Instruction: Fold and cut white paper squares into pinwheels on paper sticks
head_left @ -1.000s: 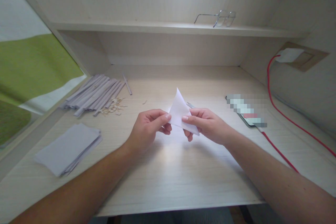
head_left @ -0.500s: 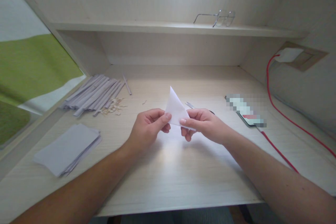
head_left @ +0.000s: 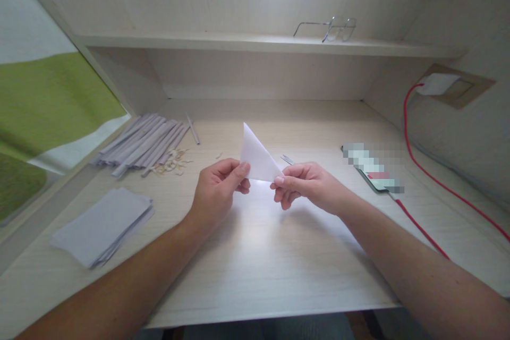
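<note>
Two hands are seen on one white paper triangle (head_left: 257,159), held raised over the middle of the worktop (head_left: 258,281), well apart from its front and back edges, point up. Lower left part is pinched between thumb and fingers of the left hand (head_left: 219,186), lower right corner likewise by the right hand (head_left: 306,185); no gap visible at either thumb. Top point is unsupported, so the paper could be bent or skewed if pulled unevenly; a crease could be set crooked if either pinch slips. Metal tips (head_left: 287,160), rest hidden, are seen just beyond the right hand; they could be knocked if it is lowered. Paper stack (head_left: 101,226) near the worktop's front left corner could be brushed by the left forearm.
</note>
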The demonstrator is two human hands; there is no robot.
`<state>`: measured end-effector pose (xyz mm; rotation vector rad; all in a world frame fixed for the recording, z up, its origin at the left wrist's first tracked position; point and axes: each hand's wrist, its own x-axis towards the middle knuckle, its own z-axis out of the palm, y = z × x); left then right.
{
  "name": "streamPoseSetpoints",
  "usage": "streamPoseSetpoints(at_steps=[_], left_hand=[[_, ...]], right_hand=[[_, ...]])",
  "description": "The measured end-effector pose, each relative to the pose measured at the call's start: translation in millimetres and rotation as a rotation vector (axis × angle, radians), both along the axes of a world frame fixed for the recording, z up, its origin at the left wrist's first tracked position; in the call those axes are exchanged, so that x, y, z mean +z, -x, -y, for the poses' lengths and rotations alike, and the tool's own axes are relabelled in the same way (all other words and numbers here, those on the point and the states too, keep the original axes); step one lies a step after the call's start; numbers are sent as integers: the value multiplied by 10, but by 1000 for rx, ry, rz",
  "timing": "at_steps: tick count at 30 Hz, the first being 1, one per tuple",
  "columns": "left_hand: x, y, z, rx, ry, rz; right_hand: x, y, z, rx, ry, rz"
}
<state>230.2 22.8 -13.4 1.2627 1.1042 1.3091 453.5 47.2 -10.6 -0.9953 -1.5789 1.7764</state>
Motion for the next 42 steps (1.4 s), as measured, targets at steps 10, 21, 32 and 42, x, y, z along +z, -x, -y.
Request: streamPoseSetpoints(at_steps=[10, 21, 32, 42], left_hand=[[-15, -62, 179, -257, -272, -450], [-11, -61, 188, -198, -372, -533], [25, -62, 193, -130, -398, -536], [56, -69, 196, -111, -359, -474]], right_hand=[[13, 57, 65, -139, -230, -120], [42, 33, 65, -264, -281, -93], [17, 1, 45, -266, -257, -107], [14, -5, 36, -226, -240, -167]])
